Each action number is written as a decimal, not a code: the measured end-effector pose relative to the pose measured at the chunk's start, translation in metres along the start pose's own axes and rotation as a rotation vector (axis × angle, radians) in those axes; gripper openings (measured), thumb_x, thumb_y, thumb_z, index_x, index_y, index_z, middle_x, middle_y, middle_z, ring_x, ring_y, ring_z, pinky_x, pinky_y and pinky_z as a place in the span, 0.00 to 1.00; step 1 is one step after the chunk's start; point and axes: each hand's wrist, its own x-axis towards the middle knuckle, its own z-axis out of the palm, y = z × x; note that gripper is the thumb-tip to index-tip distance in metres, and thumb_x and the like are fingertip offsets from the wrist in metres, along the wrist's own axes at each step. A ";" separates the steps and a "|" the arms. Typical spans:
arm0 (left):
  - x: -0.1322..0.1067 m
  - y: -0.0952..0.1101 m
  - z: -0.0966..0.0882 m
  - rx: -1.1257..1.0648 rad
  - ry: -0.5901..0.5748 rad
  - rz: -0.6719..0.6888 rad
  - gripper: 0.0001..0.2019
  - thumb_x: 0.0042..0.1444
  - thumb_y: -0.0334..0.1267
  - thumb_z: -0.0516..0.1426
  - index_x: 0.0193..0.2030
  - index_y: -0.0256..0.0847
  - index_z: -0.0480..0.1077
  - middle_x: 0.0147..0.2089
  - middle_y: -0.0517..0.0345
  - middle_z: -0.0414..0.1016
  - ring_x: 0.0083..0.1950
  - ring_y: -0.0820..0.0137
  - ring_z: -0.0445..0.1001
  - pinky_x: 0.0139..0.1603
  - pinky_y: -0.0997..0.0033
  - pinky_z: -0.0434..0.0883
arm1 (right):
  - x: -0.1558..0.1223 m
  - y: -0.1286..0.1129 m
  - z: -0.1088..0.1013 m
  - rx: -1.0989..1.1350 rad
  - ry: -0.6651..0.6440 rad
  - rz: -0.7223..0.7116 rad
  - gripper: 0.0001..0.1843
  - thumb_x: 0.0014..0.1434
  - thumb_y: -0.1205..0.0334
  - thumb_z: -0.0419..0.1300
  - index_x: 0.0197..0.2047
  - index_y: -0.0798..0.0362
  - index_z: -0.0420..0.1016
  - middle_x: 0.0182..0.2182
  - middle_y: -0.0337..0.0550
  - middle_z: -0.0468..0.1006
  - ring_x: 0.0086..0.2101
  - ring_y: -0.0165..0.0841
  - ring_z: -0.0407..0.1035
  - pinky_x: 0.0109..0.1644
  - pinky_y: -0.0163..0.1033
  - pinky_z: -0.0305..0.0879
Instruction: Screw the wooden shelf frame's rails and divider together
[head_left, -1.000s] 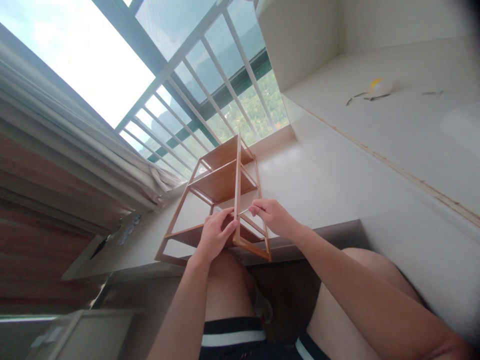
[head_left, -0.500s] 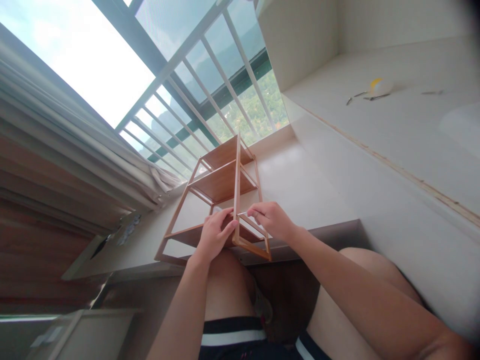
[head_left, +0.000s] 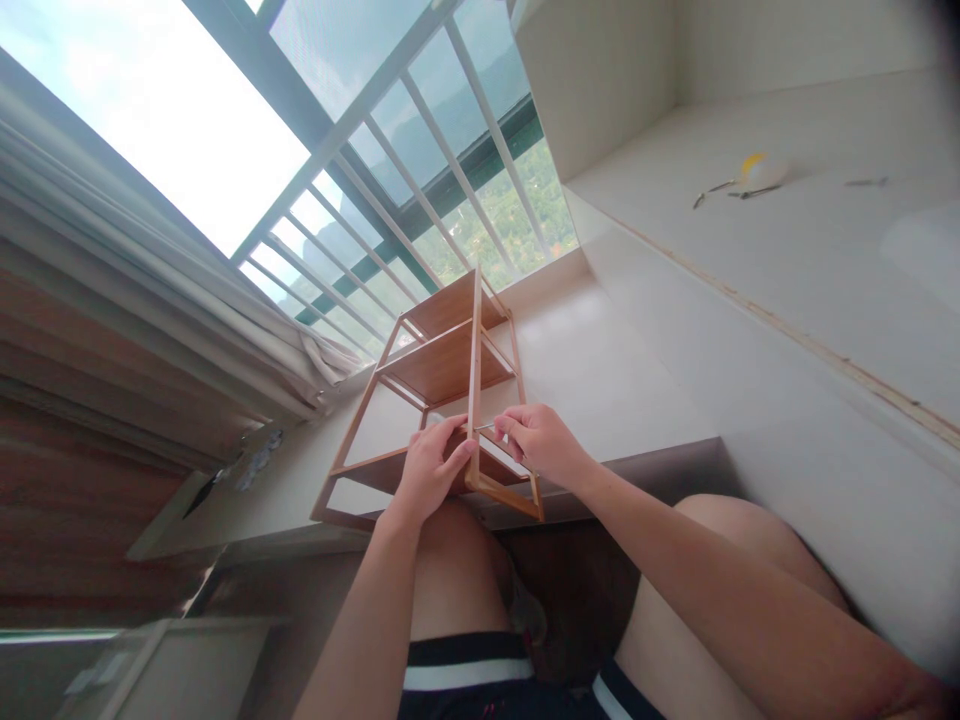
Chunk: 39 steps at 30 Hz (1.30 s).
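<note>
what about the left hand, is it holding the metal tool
No, the right hand holds the metal tool; the left hand touches the wooden rack.

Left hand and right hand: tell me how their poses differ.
The left hand is spread against the wooden post; the right hand is curled around a thin metal tool. The left hand sits mostly left of that post, the right hand to its right. Both are bare.

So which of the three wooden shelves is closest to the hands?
The lowest shelf: the left hand is at its corner and the right hand close by. The middle shelf and top shelf are higher, farther from both.
</note>
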 end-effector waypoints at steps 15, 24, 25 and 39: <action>0.000 0.005 -0.002 0.035 -0.012 -0.004 0.20 0.63 0.53 0.49 0.51 0.42 0.71 0.49 0.54 0.77 0.52 0.65 0.72 0.55 0.64 0.63 | 0.007 0.013 -0.016 -0.500 0.031 -0.535 0.12 0.66 0.64 0.52 0.36 0.54 0.76 0.33 0.45 0.78 0.36 0.32 0.69 0.44 0.35 0.60; -0.001 0.008 -0.003 0.048 -0.031 0.015 0.20 0.64 0.52 0.47 0.50 0.42 0.71 0.49 0.54 0.77 0.52 0.65 0.71 0.54 0.64 0.63 | 0.013 0.016 -0.026 -0.733 0.038 -0.732 0.16 0.69 0.59 0.49 0.42 0.50 0.78 0.37 0.45 0.79 0.41 0.34 0.64 0.45 0.37 0.59; -0.001 0.008 -0.003 0.048 -0.031 0.017 0.20 0.64 0.52 0.47 0.50 0.42 0.71 0.49 0.54 0.77 0.51 0.65 0.71 0.54 0.64 0.63 | 0.013 0.015 -0.027 -0.736 0.032 -0.736 0.16 0.69 0.58 0.49 0.42 0.49 0.78 0.37 0.44 0.79 0.41 0.34 0.64 0.45 0.37 0.59; 0.000 0.005 -0.002 0.058 -0.021 0.021 0.20 0.64 0.52 0.47 0.49 0.43 0.71 0.49 0.55 0.77 0.51 0.66 0.72 0.54 0.65 0.63 | 0.007 0.013 -0.014 -0.485 0.034 -0.506 0.11 0.65 0.66 0.52 0.37 0.54 0.76 0.34 0.44 0.79 0.36 0.31 0.71 0.41 0.34 0.60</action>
